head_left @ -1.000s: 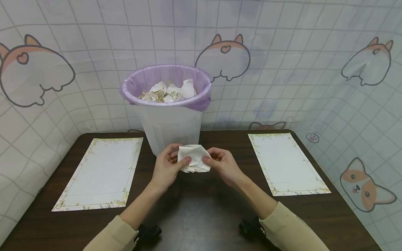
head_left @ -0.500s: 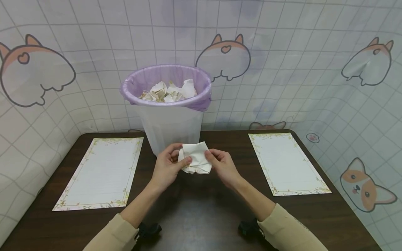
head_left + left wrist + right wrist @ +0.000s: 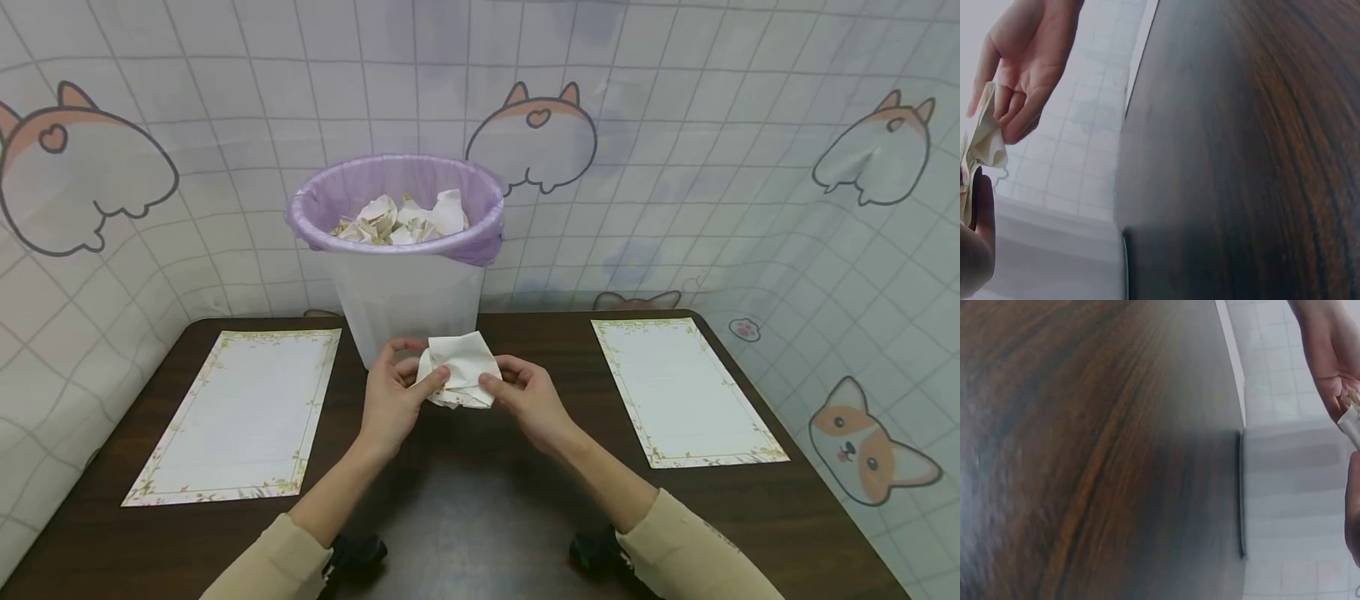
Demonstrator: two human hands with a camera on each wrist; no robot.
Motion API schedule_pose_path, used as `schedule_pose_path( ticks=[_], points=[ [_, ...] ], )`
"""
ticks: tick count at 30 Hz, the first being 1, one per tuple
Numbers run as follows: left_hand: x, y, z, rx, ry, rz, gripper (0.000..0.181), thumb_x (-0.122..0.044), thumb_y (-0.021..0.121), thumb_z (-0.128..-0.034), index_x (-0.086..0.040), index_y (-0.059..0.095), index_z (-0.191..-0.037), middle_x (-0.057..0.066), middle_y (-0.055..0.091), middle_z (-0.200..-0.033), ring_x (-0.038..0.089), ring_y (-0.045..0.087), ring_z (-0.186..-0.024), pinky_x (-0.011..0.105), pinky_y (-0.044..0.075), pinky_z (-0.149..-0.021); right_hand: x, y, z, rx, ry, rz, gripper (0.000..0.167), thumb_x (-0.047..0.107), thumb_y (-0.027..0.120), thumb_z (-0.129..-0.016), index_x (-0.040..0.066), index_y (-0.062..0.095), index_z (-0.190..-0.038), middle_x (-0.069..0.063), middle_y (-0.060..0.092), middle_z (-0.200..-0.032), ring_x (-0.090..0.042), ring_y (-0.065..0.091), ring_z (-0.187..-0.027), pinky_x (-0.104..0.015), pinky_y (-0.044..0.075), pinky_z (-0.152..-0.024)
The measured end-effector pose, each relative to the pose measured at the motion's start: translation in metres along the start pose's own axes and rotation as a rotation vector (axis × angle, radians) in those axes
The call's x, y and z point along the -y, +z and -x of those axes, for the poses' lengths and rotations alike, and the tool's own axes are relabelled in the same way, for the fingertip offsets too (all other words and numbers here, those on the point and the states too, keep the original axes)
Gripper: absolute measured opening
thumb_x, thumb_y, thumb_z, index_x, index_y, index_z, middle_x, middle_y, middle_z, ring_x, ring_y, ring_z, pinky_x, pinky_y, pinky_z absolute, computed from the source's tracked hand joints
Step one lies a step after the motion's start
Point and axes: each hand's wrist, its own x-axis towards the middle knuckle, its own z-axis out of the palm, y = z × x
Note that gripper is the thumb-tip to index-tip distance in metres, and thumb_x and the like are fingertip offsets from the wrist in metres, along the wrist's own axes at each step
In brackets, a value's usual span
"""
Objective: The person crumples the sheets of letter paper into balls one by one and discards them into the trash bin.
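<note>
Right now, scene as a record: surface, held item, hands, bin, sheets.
surface: dark brown wood-grain table
held item: folded white paper, above the table
hands: left hand and right hand both pinch it
bin: whitish plastic bin, purple liner, crumpled white paper inside
sheets: flat white floral-bordered sheet left, similar sheet right

Folded white paper [image 3: 462, 357] slightly farther left and higher in head view than before.
</note>
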Motion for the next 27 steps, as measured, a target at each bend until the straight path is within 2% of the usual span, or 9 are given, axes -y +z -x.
schedule_pose_path(
  ticks=[4, 6, 9, 11, 13, 16, 20, 22, 27],
  points=[
    [0.001, 0.002, 0.002, -0.046, 0.043, -0.036, 0.038, 0.001, 0.081, -0.0874, 0.001, 0.047, -0.103, 0.015, 0.069, -0.084, 0.012, 0.059, -0.068, 0.021, 0.047, -0.057, -0.001, 0.001, 0.000, -0.025, -0.014, -0.043, 0.021, -0.008, 0.063, -0.097, -0.016, 0.061, -0.116, -0.008, 0.071, -0.096, -0.016, 0.068, -0.086, -0.028, 0.058, -0.077],
    [0.001, 0.003, 0.003, -0.081, 0.103, -0.130, 0.034, -0.006, 0.084, -0.0862, 0.000, 0.053, -0.098, 0.010, 0.067, -0.084, 0.014, 0.059, -0.073, 0.022, 0.047, -0.059, -0.001, 0.000, -0.001, -0.033, -0.047, -0.025, 0.019, -0.008, 0.064, -0.096, -0.016, 0.063, -0.113, -0.007, 0.072, -0.095, -0.015, 0.068, -0.085, -0.027, 0.058, -0.076],
    [0.001, 0.003, 0.004, -0.153, 0.192, -0.309, 0.026, -0.016, 0.090, -0.0821, -0.007, 0.066, -0.089, 0.003, 0.066, -0.091, 0.018, 0.060, -0.086, 0.026, 0.046, -0.071, -0.001, -0.001, -0.001, -0.039, -0.110, 0.037, 0.019, -0.008, 0.067, -0.094, -0.018, 0.064, -0.111, -0.005, 0.072, -0.094, -0.015, 0.066, -0.084, -0.025, 0.056, -0.074],
    [0.000, 0.004, 0.005, -0.184, 0.215, -0.379, 0.021, -0.020, 0.091, -0.0811, -0.012, 0.072, -0.085, 0.001, 0.065, -0.089, 0.020, 0.059, -0.083, 0.029, 0.045, -0.069, 0.000, -0.001, -0.001, -0.040, -0.145, 0.083, 0.020, -0.008, 0.068, -0.094, -0.018, 0.064, -0.111, -0.005, 0.073, -0.095, -0.015, 0.066, -0.084, -0.025, 0.056, -0.074],
    [-0.001, 0.004, 0.005, -0.192, 0.201, -0.398, 0.017, -0.019, 0.090, -0.0814, -0.014, 0.074, -0.081, -0.001, 0.066, -0.083, 0.019, 0.059, -0.076, 0.028, 0.045, -0.065, 0.001, -0.001, -0.001, -0.044, -0.177, 0.128, 0.019, -0.008, 0.070, -0.093, -0.017, 0.066, -0.110, -0.005, 0.073, -0.096, -0.015, 0.066, -0.085, -0.024, 0.056, -0.074],
    [-0.004, 0.006, 0.006, -0.189, 0.146, -0.382, 0.013, -0.017, 0.088, -0.0841, -0.013, 0.076, -0.082, -0.004, 0.069, -0.074, 0.015, 0.062, -0.065, 0.025, 0.046, -0.055, 0.003, 0.000, -0.002, -0.044, -0.213, 0.183, 0.017, -0.009, 0.071, -0.092, -0.015, 0.069, -0.108, -0.010, 0.073, -0.099, -0.016, 0.067, -0.087, -0.025, 0.056, -0.075],
    [-0.008, 0.010, 0.008, -0.173, 0.075, -0.321, 0.011, -0.013, 0.084, -0.0880, -0.007, 0.075, -0.090, 0.002, 0.074, -0.085, 0.015, 0.072, -0.074, 0.021, 0.050, -0.060, 0.004, 0.001, -0.003, -0.034, -0.261, 0.240, 0.015, -0.008, 0.073, -0.091, -0.010, 0.073, -0.106, -0.017, 0.073, -0.102, -0.018, 0.069, -0.091, -0.028, 0.058, -0.077],
    [-0.011, 0.011, 0.010, -0.161, 0.030, -0.251, 0.014, -0.011, 0.082, -0.0892, -0.004, 0.073, -0.095, 0.008, 0.075, -0.094, 0.018, 0.075, -0.082, 0.021, 0.053, -0.066, 0.005, 0.001, -0.004, -0.023, -0.284, 0.255, 0.015, -0.008, 0.073, -0.091, -0.009, 0.073, -0.106, -0.018, 0.073, -0.103, -0.020, 0.070, -0.092, -0.030, 0.059, -0.077],
    [-0.015, 0.019, 0.015, -0.163, -0.088, 0.022, 0.020, -0.003, 0.075, -0.0939, 0.007, 0.066, -0.108, 0.019, 0.070, -0.110, 0.023, 0.074, -0.095, 0.030, 0.059, -0.082, 0.005, 0.002, -0.004, -0.008, -0.336, 0.276, 0.015, -0.008, 0.073, -0.091, -0.006, 0.075, -0.105, -0.015, 0.074, -0.102, -0.020, 0.070, -0.093, -0.032, 0.060, -0.075]
  ],
)
